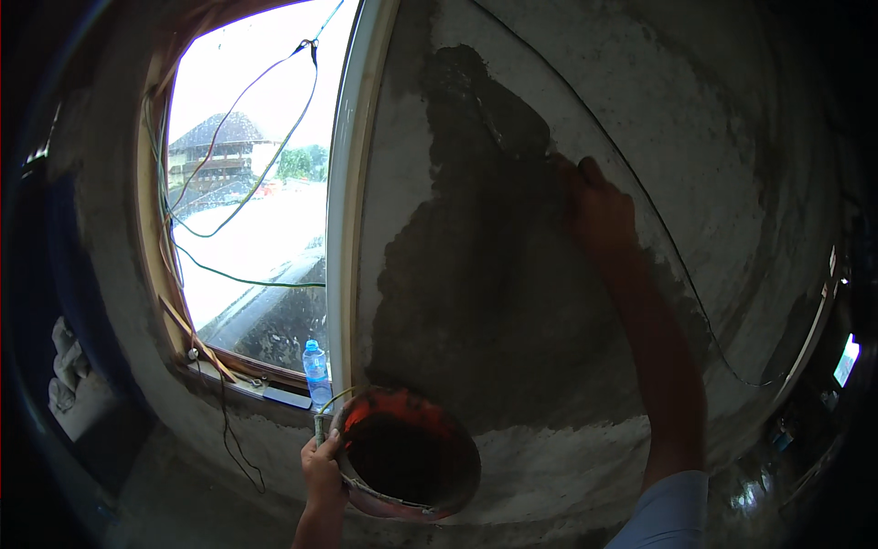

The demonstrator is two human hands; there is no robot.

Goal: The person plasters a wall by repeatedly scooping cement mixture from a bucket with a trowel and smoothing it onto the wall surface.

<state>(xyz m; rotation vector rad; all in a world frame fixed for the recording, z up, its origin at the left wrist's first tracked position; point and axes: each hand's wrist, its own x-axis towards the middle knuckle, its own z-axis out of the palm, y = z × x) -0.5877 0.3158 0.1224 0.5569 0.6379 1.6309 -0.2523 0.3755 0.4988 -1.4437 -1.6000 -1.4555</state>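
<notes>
View from the head, looking at a plastered wall beside a window. The left hand (322,465) grips the rim of a round orange pan (405,453), fingers curled and closed on its near-left edge; the pan is held low, tilted toward the viewer, its inside dark with wet mortar, and it sits close against the wall below the damp area. The right hand (599,215) is raised on an extended forearm and rests flat against the wall (732,137) at the right edge of a dark wet patch (476,274) of fresh plaster; the fingers lie together, pressed to the surface, and whether they hold a tool cannot be told. The wet patch runs from high on the wall down to just above the pan, while the surrounding plaster is paler and dry. A thin black cable (677,265) curves down the wall just to the right of the right hand. To the left stands the window frame (343,201), pale and upright, with coloured wires (247,101) hanging across the opening. A small clear water bottle (316,371) with a blue cap stands on the sill, just left of the pan and above the left hand.
</notes>
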